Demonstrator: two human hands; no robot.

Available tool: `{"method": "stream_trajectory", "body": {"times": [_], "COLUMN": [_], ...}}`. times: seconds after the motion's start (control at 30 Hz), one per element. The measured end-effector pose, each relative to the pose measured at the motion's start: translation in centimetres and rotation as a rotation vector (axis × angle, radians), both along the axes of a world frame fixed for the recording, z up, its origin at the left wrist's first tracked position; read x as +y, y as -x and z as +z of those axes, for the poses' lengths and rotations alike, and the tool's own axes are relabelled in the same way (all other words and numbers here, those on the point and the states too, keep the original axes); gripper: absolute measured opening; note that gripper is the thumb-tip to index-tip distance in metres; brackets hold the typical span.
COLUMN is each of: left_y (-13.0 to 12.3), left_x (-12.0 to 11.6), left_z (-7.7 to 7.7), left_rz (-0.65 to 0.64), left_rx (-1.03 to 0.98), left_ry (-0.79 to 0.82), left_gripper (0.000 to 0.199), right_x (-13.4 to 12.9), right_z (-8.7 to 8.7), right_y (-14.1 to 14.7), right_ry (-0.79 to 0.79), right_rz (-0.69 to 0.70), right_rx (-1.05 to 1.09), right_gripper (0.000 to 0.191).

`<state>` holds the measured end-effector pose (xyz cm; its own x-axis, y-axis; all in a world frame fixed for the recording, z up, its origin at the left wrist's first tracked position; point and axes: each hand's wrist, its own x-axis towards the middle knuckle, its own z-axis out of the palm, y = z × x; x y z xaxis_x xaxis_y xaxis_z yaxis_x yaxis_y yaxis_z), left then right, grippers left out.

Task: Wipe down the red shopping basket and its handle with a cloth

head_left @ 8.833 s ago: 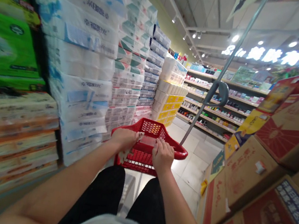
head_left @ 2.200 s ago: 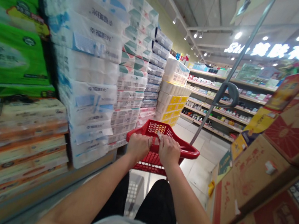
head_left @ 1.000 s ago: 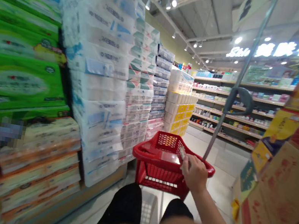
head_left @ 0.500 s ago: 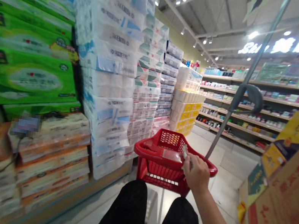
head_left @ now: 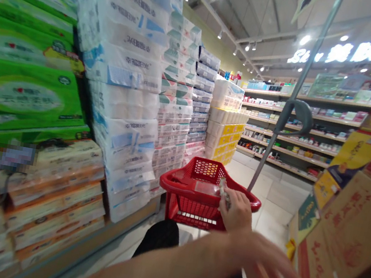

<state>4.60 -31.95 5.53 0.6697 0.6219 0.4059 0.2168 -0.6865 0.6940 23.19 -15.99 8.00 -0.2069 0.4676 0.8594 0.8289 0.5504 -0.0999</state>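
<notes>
A red plastic shopping cart (head_left: pixel 181 191) stands in front of my knees, its basket partly in view. My right hand (head_left: pixel 235 210) is closed on the cart's handle at the right of its middle, with a small crumpled whitish piece (head_left: pixel 223 189) poking out beside the fingers. I cannot make out what that piece is. My left hand (head_left: pixel 271 264) is blurred and crosses over my right forearm, its fingers stretched out toward the right and nothing visible in them. Whether it touches the forearm is unclear. My left arm hides much of my lap.
Green tissue packs (head_left: pixel 24 96) and tall stacks of wrapped toilet rolls (head_left: pixel 124 99) line the left side. A grey pole (head_left: pixel 286 109) with a loop rises by the cart. Cardboard boxes (head_left: pixel 356 227) stand on the right. Stocked shelves (head_left: pixel 299 125) fill the back.
My left arm has come in from the bottom and swung across to the right, over my right forearm. My right hand stays on the cart handle. The scene has shifted slightly left.
</notes>
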Motion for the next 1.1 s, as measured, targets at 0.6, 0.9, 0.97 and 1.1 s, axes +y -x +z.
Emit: {"method": "stream_trajectory", "body": {"times": [0.6,0.9,0.97,1.1], "left_y": [1.0,1.0,1.0,0.9], "left_x": [13.9,13.5,13.6,13.8], "left_z": [5.7,5.9,5.9,5.9], "left_rz": [1.121,1.142,1.139,1.134], "left_rx": [0.663,0.668,0.687,0.706], "left_ry": [-0.518,-0.477,-0.475,-0.483], "left_gripper": [0.046,0.048,0.048,0.050], "right_x": [0.9,-0.3,-0.1,0.7], "right_z": [3.6,0.1,0.7,2.1], "right_y": [1.7,1.6,1.5,1.2], "right_ry": [0.442,0.029,0.137,0.342], "right_rz": [-0.114,-0.097,-0.126,-0.219], "right_rx": [-0.115,-0.023,-0.040,-0.035], "right_gripper": [0.039,0.034,0.032,0.040]}}
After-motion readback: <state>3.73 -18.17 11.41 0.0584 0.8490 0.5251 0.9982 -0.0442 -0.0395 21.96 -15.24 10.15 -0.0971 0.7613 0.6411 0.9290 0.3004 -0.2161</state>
